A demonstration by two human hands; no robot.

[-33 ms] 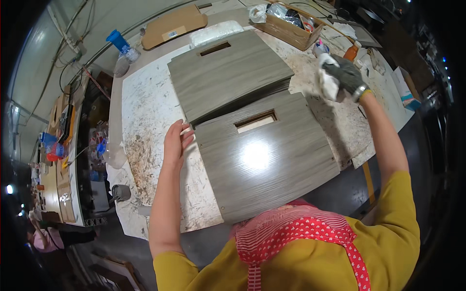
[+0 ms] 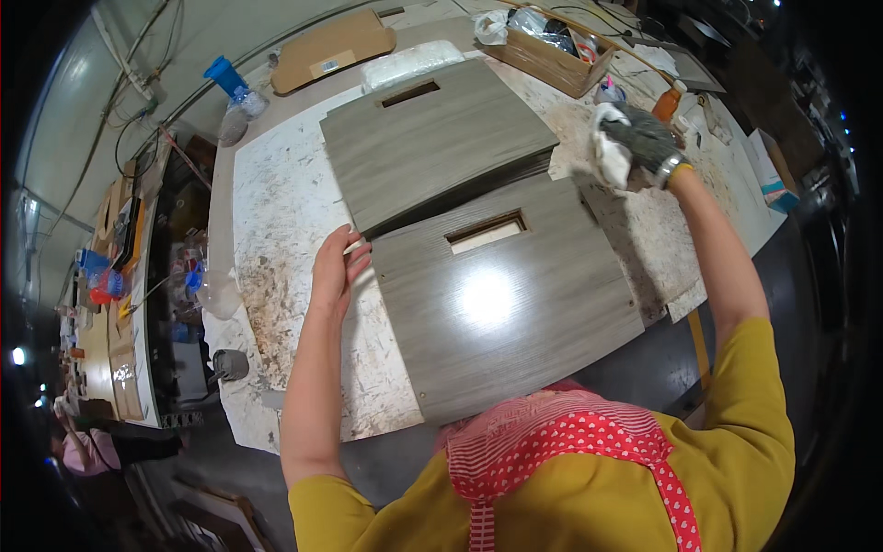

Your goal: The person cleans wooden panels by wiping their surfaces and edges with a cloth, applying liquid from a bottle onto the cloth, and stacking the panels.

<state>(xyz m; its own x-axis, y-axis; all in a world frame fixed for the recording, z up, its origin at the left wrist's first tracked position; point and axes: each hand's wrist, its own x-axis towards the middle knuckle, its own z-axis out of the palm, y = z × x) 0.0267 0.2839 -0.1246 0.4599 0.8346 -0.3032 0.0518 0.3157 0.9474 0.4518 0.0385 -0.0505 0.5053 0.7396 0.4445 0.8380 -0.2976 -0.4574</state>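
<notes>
A wood-grain grey panel with a rectangular handle slot lies flat on the worktable in front of me. Beyond it, a stack of similar grey panels shows another slot in its top piece. My left hand, bare, is at the near panel's far left corner. Its fingers are slightly bent and apart, and they touch or nearly touch the edge. Off to the right, my right hand wears a dark grey glove and grips a crumpled white cloth above the table, clear of both panels.
Beyond my right hand stand an orange bottle and a cardboard box of odds and ends. Flat cardboard and a wrapped white bundle lie behind the stack. A blue cup is at far left. Another person appears lower left.
My right hand has shifted slightly left with the cloth. My left hand remains at the panel's corner, and the panels lie as before.
</notes>
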